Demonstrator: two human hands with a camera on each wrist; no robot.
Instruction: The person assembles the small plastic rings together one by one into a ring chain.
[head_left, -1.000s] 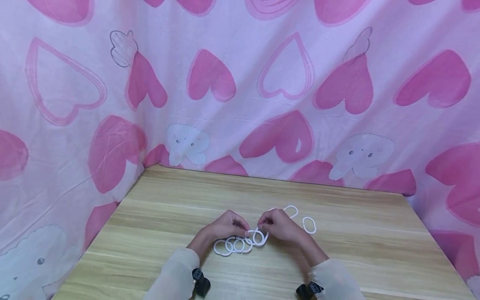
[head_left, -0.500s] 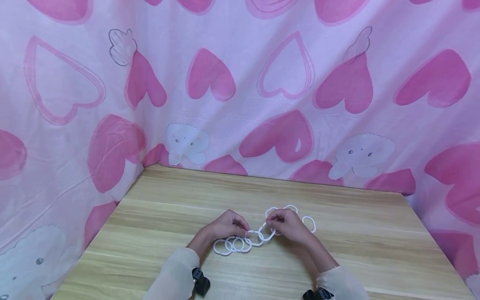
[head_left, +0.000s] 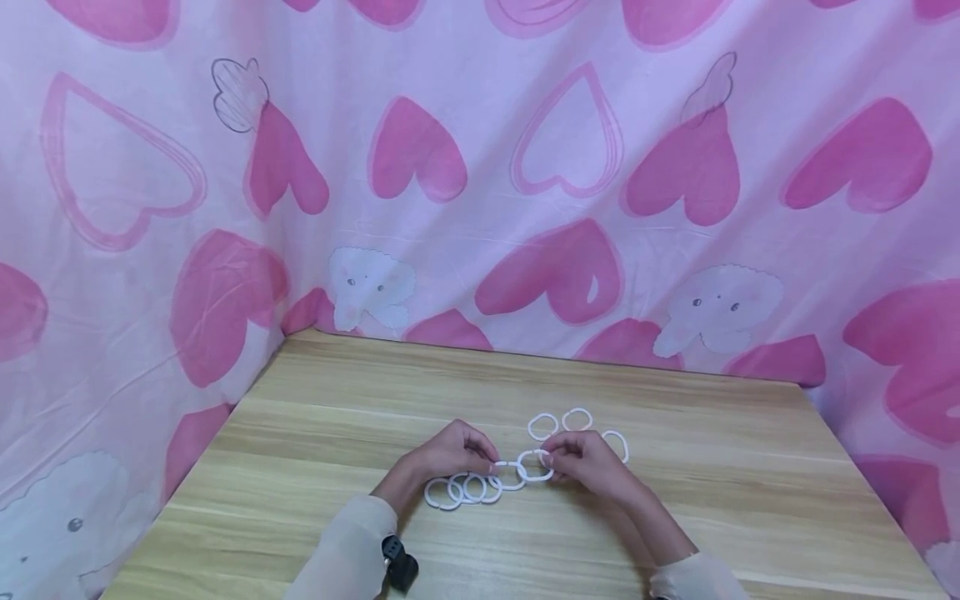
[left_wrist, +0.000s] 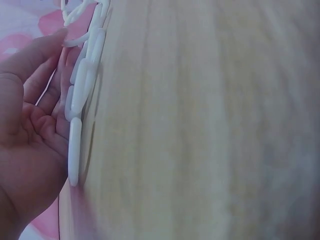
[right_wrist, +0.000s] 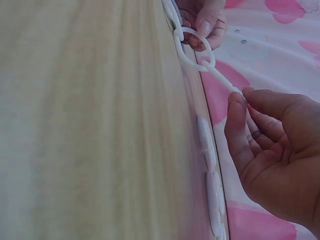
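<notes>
A chain of white plastic links [head_left: 475, 487] runs along the wooden table from beneath my left hand toward my right. With thumb and finger my left hand [head_left: 453, 450] pinches a link near the chain's right part. My right hand [head_left: 588, 461] pinches the end link [head_left: 535, 479] at its right side. In the right wrist view that end link [right_wrist: 220, 77] hooks through the neighbouring link [right_wrist: 181, 52], lifted off the table. Several chain links [left_wrist: 82, 90] lie beside my left palm in the left wrist view.
Behind my right hand lie loose white links: one link [head_left: 543, 414], a second link [head_left: 577, 409] and a third link [head_left: 625, 446] partly behind the hand. A pink heart-printed curtain [head_left: 420, 250] hangs along the back and left edges of the wooden table [head_left: 337, 400].
My right hand has moved to the right, drawing the end link out so the chain's right part is stretched. My left hand has stayed in place.
</notes>
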